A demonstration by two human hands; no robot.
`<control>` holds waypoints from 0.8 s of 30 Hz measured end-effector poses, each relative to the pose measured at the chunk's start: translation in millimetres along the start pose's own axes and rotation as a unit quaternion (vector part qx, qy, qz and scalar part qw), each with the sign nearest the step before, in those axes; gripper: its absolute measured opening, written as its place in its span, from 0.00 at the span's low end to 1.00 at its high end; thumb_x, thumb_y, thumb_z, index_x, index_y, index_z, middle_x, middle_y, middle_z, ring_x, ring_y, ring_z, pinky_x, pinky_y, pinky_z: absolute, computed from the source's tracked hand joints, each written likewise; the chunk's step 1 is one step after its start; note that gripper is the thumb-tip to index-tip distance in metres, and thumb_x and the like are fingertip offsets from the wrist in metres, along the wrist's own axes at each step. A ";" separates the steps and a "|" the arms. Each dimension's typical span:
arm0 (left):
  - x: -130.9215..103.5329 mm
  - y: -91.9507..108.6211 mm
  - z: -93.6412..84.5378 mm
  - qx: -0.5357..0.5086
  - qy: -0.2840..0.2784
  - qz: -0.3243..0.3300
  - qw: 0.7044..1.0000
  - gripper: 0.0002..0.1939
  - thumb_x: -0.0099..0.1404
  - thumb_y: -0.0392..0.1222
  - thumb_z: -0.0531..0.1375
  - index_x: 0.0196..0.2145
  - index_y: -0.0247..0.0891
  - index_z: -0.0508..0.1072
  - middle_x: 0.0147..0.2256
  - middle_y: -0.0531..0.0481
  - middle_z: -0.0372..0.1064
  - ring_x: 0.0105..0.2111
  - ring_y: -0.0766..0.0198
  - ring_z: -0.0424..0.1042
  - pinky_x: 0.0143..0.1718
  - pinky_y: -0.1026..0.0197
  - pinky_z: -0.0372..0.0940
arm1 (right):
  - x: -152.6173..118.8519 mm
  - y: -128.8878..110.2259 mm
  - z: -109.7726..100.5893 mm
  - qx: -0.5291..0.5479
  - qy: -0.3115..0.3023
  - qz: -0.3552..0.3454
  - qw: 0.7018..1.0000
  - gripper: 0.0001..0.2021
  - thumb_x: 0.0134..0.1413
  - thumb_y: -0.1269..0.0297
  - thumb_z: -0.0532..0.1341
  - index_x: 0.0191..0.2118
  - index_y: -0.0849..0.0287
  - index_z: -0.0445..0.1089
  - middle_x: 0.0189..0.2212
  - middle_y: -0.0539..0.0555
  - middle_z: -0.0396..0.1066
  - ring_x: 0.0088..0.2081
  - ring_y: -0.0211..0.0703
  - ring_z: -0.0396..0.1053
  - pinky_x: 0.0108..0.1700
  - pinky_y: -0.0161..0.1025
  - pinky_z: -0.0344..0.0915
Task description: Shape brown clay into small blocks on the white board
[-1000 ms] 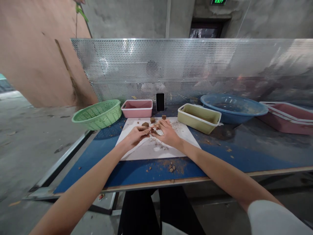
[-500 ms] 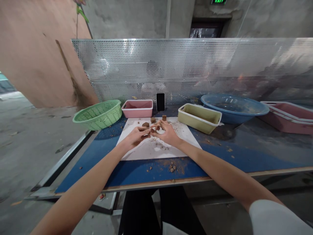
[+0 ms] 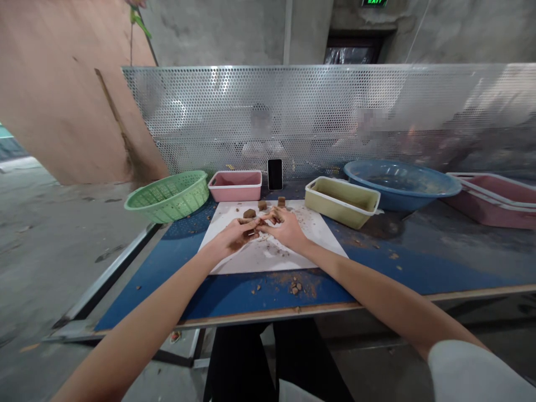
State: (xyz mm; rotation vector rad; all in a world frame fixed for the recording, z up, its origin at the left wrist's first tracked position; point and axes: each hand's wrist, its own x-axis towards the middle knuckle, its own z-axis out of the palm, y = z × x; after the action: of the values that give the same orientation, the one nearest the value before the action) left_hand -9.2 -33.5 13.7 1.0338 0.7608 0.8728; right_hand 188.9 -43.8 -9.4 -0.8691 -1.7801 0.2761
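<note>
Over the white board (image 3: 234,261), my left hand (image 3: 237,234) and my right hand (image 3: 287,228) meet at the fingertips. Both are closed in a pinch around a small brown clay-like lump, mostly hidden by the fingers. Brown smears mark the fingers. Just beyond my left hand sits a brown block (image 3: 249,213), with a second block (image 3: 262,205) behind it. A third block (image 3: 281,201) stands past my right fingers, near the board's far edge. Crumbs (image 3: 285,252) lie scattered on the board below my hands.
Behind the board are a pink basket (image 3: 235,192) and an upright phone (image 3: 275,174). A green colander (image 3: 170,198) stands left; a yellow-green basket (image 3: 341,209), a blue basin (image 3: 397,192) and pink baskets (image 3: 494,206) stand right. Brown bits (image 3: 295,287) lie near the table's front edge.
My fingers have shifted slightly around the lump, and my left hand has turned a little. The blocks and containers have stayed put.
</note>
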 end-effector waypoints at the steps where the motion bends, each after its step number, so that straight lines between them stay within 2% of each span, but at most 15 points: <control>1: 0.0 0.1 0.2 0.000 0.004 -0.001 1.000 0.22 0.44 0.47 0.83 0.32 0.32 0.85 0.31 0.46 0.78 0.34 0.65 0.74 0.41 0.61 0.68 | -0.2 1.3 0.6 -0.010 0.002 -0.005 1.000 0.16 0.60 0.46 0.71 0.36 0.55 0.79 0.28 0.50 0.67 0.33 0.44 0.64 0.42 0.43 0.64; 6: -0.7 0.8 1.5 0.029 0.021 0.016 0.999 0.23 0.43 0.51 0.83 0.31 0.33 0.85 0.31 0.46 0.77 0.32 0.67 0.71 0.40 0.61 0.68 | -0.9 2.3 1.9 -0.057 0.014 -0.040 0.997 0.12 0.62 0.53 0.71 0.37 0.56 0.78 0.31 0.50 0.70 0.34 0.44 0.65 0.45 0.44 0.64; 12: -1.9 2.8 4.8 0.092 0.051 0.056 0.993 0.23 0.42 0.52 0.83 0.31 0.34 0.87 0.34 0.41 0.80 0.33 0.64 0.70 0.37 0.60 0.65 | -1.5 3.5 3.1 -0.083 0.012 -0.056 0.995 0.10 0.65 0.54 0.69 0.37 0.55 0.77 0.31 0.50 0.69 0.36 0.45 0.67 0.47 0.45 0.64; 20: -2.3 2.9 1.1 0.078 0.002 0.049 0.996 0.21 0.48 0.53 0.81 0.29 0.33 0.85 0.28 0.46 0.75 0.29 0.67 0.66 0.37 0.59 0.64 | -0.7 3.5 -4.4 -0.069 -0.020 -0.065 0.995 0.09 0.64 0.55 0.69 0.41 0.54 0.78 0.30 0.49 0.67 0.35 0.44 0.67 0.47 0.45 0.65; 24: -3.8 3.9 1.3 0.076 -0.014 0.037 0.996 0.23 0.47 0.54 0.81 0.27 0.33 0.83 0.25 0.50 0.71 0.28 0.67 0.66 0.37 0.60 0.65 | -1.0 0.7 -7.1 -0.053 -0.025 -0.065 0.996 0.11 0.67 0.52 0.67 0.42 0.54 0.79 0.29 0.49 0.67 0.35 0.44 0.68 0.47 0.45 0.65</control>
State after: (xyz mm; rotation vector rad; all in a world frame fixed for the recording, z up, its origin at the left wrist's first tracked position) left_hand -10.7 -36.4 18.2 1.2137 0.7777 0.8714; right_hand 195.7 -45.6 -7.7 -0.8218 -1.9021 0.1209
